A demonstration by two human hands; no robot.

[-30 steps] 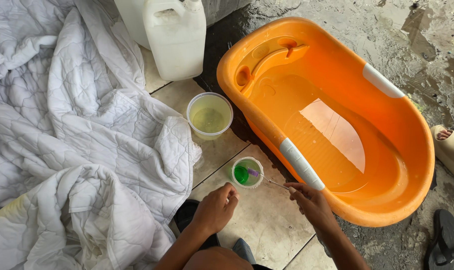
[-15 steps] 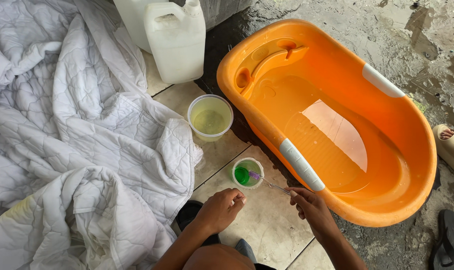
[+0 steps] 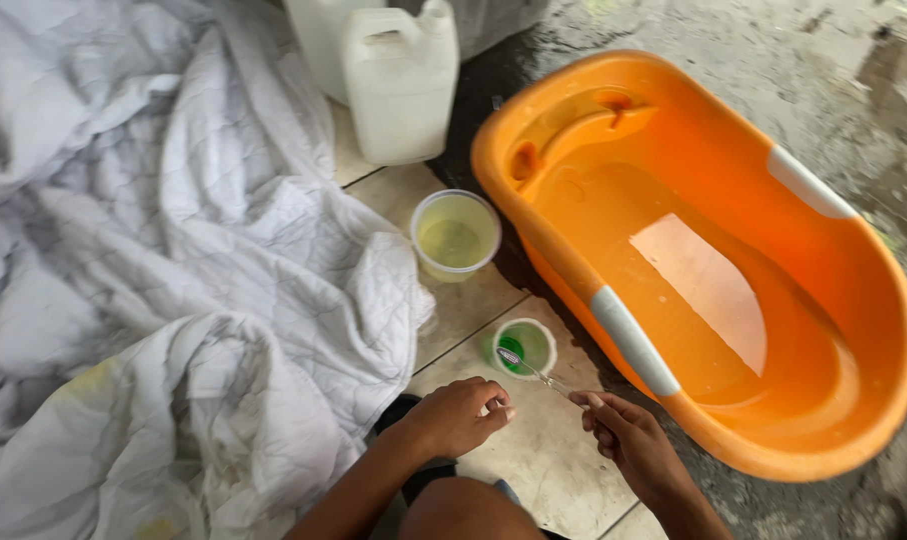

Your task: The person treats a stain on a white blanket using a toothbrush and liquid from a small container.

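Observation:
My right hand pinches the thin handle of a small purple-tipped brush whose head dips into a small clear cup of green liquid on the tiled floor. My left hand rests loosely curled on the tile just below that cup, holding nothing I can see. A larger clear cup of yellowish liquid stands a little farther away. To the right sits an orange plastic tub with water in its bottom.
A white quilted blanket lies heaped over the left side, its edge close to both cups. Two white plastic jugs stand at the top. Wet dark concrete surrounds the tub on the right.
The view has shifted, so everything sits further right in the frame. My right hand has drawn closer to my left, and the brush stays in the green cup.

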